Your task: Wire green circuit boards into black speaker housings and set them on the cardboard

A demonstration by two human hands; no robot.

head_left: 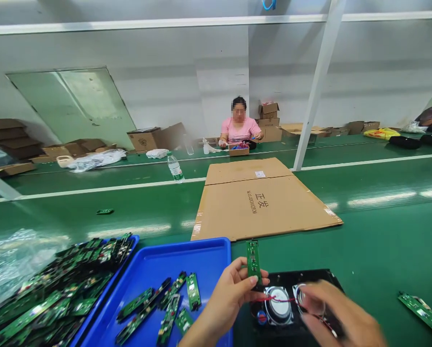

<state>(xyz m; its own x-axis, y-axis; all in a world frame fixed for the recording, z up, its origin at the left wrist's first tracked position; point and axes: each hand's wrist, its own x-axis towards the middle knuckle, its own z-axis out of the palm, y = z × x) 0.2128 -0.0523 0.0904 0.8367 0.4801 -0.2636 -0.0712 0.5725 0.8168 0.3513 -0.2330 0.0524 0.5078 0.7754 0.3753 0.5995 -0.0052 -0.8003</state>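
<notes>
Right now my left grip [234, 288] pinches the green circuit board [252, 258] low, long axis running up the view, by the black speaker panel's [284, 278] far-left corner, while my blurred right grip [341, 308], closure untellable, sits farther off rightward.

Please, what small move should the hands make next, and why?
Perhaps the right hand should ease the red wire off the left speaker, because it crosses that speaker's face and the left hand is holding the green board.
</notes>
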